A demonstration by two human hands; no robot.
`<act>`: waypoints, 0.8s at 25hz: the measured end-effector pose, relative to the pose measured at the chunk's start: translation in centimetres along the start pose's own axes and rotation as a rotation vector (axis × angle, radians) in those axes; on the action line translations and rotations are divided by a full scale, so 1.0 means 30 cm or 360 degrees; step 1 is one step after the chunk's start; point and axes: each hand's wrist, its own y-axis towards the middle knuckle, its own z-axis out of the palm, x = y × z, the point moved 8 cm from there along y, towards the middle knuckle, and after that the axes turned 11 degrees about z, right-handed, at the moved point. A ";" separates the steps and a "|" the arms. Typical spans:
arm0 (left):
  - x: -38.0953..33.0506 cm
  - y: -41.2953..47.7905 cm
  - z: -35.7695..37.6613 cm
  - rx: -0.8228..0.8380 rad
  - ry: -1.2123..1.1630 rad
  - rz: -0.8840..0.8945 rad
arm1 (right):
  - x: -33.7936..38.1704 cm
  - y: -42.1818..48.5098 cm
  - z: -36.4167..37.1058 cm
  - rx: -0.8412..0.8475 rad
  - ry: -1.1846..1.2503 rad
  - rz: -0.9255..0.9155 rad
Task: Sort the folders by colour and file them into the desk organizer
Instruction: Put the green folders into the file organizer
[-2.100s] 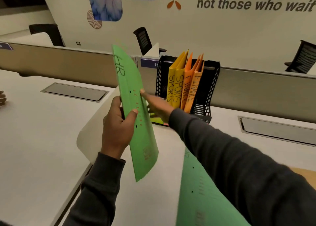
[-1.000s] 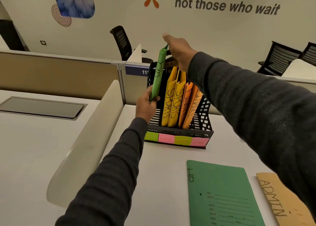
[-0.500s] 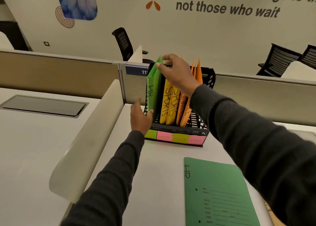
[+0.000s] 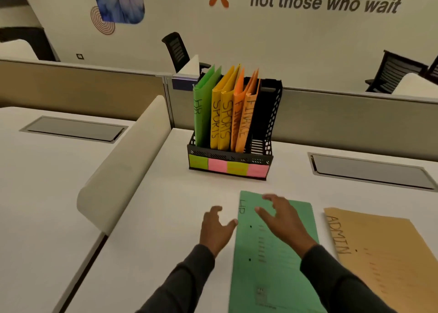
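Organizer [image 4: 237, 157] is standing farther back. Green folder [image 4: 272, 279] is lying flat before me: light, floppy, likely slick, best pinched at its left edge. My right hand [image 4: 284, 222] is hovering above, left hand [image 4: 216, 229] beside, both spread, empty.

Open-plan office, as indicated by white work surfaces [image 4: 59, 194] separated by low partition panels [image 4: 83, 87], recessed cable hatches [image 4: 73, 129], mesh task chairs [image 4: 177, 49], motivational wall lettering [image 4: 324, 3] and a desk organizer [image 4: 237, 156] filled with labelled folders [image 4: 216, 118].
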 end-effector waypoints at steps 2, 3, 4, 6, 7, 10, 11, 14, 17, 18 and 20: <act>0.059 -0.094 0.103 0.0105 0.0008 -0.0139 | -0.252 -0.081 0.008 -0.0037 -0.0104 0.0206; 0.072 -0.138 0.142 0.0135 -0.0008 -0.0184 | -0.371 -0.121 0.002 -0.0078 -0.0142 0.0309; 0.086 -0.170 0.171 0.0144 -0.0008 -0.0222 | -0.478 -0.153 -0.004 -0.0113 -0.0181 0.0417; 0.094 -0.211 0.208 0.0097 0.0045 -0.0283 | -0.645 -0.207 -0.005 -0.0097 -0.0306 0.0622; 0.094 -0.218 0.216 0.0057 0.0047 -0.0316 | -0.693 -0.221 0.003 -0.0067 -0.0375 0.0672; 0.116 -0.226 0.234 -0.0046 -0.0172 -0.0498 | -0.727 -0.238 0.020 -0.0004 -0.0412 0.0627; 0.113 -0.236 0.245 -0.0045 -0.0351 -0.0555 | -0.722 -0.246 0.015 0.0015 -0.0383 0.0602; 0.023 -0.291 0.282 0.0156 -0.0793 -0.0575 | -0.703 -0.261 -0.003 0.0071 -0.0253 0.0554; -0.124 -0.322 0.234 0.0319 -0.0695 -0.0359 | -0.642 -0.291 -0.002 0.0215 0.0093 0.0606; -0.164 -0.320 0.202 0.0311 -0.0667 -0.0293 | -0.599 -0.300 0.005 0.0286 0.0219 0.0625; -0.234 -0.320 0.113 0.0228 -0.0601 -0.0179 | -0.475 -0.308 0.028 0.0426 0.0408 0.0600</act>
